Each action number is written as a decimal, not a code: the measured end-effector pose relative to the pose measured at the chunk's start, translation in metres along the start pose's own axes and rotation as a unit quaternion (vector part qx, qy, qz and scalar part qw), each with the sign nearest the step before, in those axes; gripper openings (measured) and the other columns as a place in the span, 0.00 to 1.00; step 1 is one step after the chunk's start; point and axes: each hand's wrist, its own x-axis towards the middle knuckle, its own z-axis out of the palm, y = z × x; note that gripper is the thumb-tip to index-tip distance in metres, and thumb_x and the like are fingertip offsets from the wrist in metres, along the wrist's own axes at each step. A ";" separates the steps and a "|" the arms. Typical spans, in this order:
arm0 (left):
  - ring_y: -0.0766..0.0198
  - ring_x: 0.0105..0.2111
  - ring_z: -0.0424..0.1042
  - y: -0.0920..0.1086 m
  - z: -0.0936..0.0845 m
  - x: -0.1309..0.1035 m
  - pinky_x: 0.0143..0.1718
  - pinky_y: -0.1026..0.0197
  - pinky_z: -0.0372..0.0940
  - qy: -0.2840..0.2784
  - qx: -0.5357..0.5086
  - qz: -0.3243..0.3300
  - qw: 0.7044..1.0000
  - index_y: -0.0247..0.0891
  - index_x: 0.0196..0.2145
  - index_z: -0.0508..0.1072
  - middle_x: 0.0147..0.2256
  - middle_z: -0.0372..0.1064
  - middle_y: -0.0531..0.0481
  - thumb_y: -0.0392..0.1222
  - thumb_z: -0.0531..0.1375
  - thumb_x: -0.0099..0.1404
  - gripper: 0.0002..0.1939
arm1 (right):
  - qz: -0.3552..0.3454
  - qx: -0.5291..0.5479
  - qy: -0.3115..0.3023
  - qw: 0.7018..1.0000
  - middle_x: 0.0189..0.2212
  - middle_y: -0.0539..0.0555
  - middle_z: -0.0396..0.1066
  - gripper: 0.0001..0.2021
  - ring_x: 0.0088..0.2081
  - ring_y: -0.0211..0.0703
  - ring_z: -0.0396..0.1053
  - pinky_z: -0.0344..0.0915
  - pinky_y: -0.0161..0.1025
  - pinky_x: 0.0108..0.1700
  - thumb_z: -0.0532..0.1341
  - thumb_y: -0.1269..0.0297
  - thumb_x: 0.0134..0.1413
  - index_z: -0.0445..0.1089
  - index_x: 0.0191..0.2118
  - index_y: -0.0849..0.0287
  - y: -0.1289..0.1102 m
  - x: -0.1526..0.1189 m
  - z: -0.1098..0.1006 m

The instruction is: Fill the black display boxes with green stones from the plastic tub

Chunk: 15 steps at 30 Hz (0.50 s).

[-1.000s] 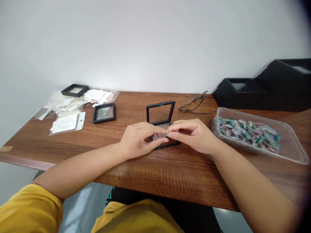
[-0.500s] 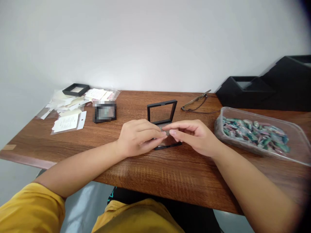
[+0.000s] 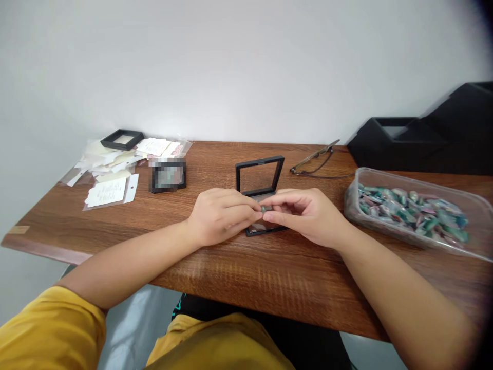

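Stretching below a plain pale wall [image 3: 246,72], a brown wood-grain surface [image 3: 231,267] fills the head view, with grey floor [image 3: 129,318] visible beneath its near edge. White printed cards in clear sleeves [image 3: 110,190] lie at the left, a shallow black square frame [image 3: 122,139] on the pile behind them; a second black frame [image 3: 168,176], partly blurred, sits just beside them. Thin-rimmed glasses [image 3: 316,156] rest towards the back, near angular black boxes [image 3: 396,144] and a clear plastic tub of green and pink polished pieces [image 3: 414,213] at the right.

In the middle, a hinged black display frame [image 3: 259,163] stands open, its lid raised and its base flat under both hands. The right hand [image 3: 314,216] has its thumb and forefinger nearly closed on a small greenish piece [image 3: 263,209], above the base. The left hand [image 3: 221,216] has its fingers bunched, tips touching that piece; whether they grip it, I cannot tell.
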 end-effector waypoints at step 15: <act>0.67 0.32 0.78 0.012 0.003 0.000 0.29 0.61 0.62 -0.164 -0.007 0.062 0.984 0.42 0.34 0.80 0.33 0.80 0.56 0.62 0.60 0.67 0.21 | -0.014 -0.248 -0.003 0.969 0.27 0.52 0.74 0.14 0.28 0.39 0.66 0.58 0.38 0.30 0.64 0.54 0.60 0.81 0.47 0.51 0.023 0.009 -0.013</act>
